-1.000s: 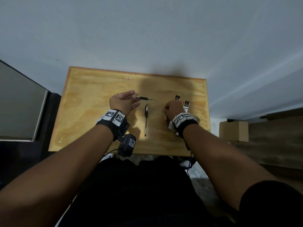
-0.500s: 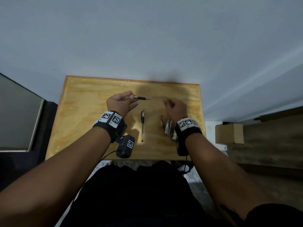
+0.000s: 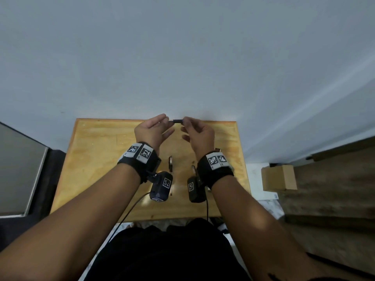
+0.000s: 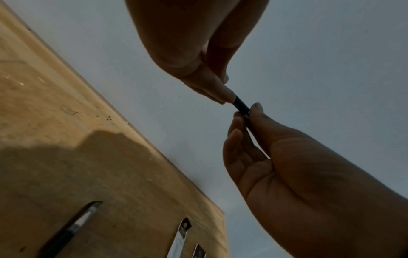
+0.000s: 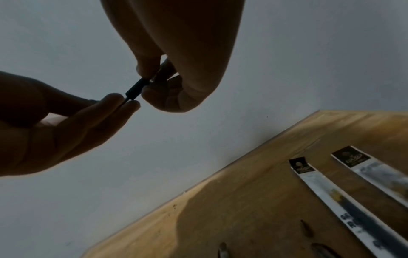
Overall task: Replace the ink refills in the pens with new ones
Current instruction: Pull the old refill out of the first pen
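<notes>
Both hands have risen off the table (image 3: 97,159); a second pen (image 3: 170,163) lies below; beyond, raised, left hand (image 3: 151,131) and right hand (image 3: 199,134) pinch opposite ends of the black pen (image 3: 178,121).

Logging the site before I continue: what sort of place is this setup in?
Probably a plain room at home, not a workshop: a small wooden table pushed against a bare grey wall, with a cardboard box on the floor beside it.
</notes>
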